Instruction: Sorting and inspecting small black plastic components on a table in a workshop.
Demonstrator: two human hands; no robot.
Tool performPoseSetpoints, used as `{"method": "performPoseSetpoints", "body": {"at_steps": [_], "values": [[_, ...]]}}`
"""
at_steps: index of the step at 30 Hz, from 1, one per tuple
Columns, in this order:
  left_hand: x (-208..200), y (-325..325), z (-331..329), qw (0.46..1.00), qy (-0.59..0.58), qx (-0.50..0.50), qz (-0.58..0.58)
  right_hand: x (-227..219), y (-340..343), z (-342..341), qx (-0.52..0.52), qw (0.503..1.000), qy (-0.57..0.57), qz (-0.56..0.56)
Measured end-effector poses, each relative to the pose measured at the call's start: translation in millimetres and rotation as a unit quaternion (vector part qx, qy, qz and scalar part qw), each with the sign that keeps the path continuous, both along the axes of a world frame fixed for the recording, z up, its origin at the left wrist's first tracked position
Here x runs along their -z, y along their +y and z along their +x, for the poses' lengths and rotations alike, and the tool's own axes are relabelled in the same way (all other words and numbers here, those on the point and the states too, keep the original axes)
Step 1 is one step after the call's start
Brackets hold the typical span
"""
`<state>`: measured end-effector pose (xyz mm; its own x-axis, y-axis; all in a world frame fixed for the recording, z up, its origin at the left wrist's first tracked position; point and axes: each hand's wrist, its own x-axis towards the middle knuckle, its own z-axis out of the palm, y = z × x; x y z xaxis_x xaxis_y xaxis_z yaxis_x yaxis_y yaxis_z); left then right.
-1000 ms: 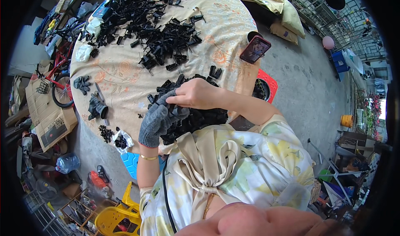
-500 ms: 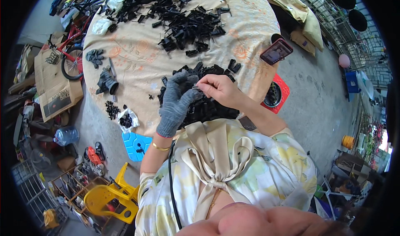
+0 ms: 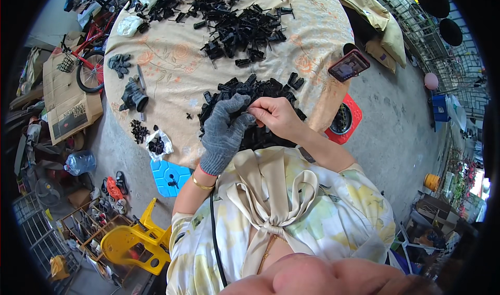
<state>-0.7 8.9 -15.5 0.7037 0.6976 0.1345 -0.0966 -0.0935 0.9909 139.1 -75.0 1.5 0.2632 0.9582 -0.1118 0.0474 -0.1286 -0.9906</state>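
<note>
My left hand point(image 3: 225, 129), in a grey knitted glove, is closed with thumb and fingers curled towards my right hand. Bare and pinching, my right hand point(image 3: 275, 117) meets the gloved fingertips. Whatever small piece lies between them is mostly covered by the fingers. Under and around both hands spreads a near heap of black plastic parts point(image 3: 250, 86) on the table's front edge. Farther off, a larger pile of black parts with thin pins point(image 3: 234, 32) covers the back of the table.
A floral cloth covers the round table point(image 3: 172, 91). Spare grey gloves point(image 3: 134, 96), a white bag of small black bits point(image 3: 158, 145) and a crumpled white bag point(image 3: 129, 26) lie at left. A phone point(image 3: 349, 65) stands at right. Blue point(image 3: 169, 176) and red stools point(image 3: 355, 119) flank the table.
My right fingers have closed in further on the gloved fingertips, covering the small piece that showed between them before. The view has shifted slightly.
</note>
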Motion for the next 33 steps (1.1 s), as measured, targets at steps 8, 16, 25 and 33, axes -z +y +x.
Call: {"method": "performPoseSetpoints", "body": {"at_steps": [8,16,25,33], "values": [[-11,-7,-3,0.962,0.095,-0.011,0.255,10,-5,1,-0.002,0.987,0.145,-0.068],[-16,-2,1,0.987,-0.069,0.017,-0.145,10,-11,0,0.027,0.997,0.031,0.066],[-14,1,-7,0.885,-0.119,0.122,-0.434,-8,-19,6,0.028,0.977,-0.073,0.201],[-33,-16,-7,0.970,0.005,0.122,-0.208,-4,-14,-1,0.016,0.998,0.048,0.028]]}}
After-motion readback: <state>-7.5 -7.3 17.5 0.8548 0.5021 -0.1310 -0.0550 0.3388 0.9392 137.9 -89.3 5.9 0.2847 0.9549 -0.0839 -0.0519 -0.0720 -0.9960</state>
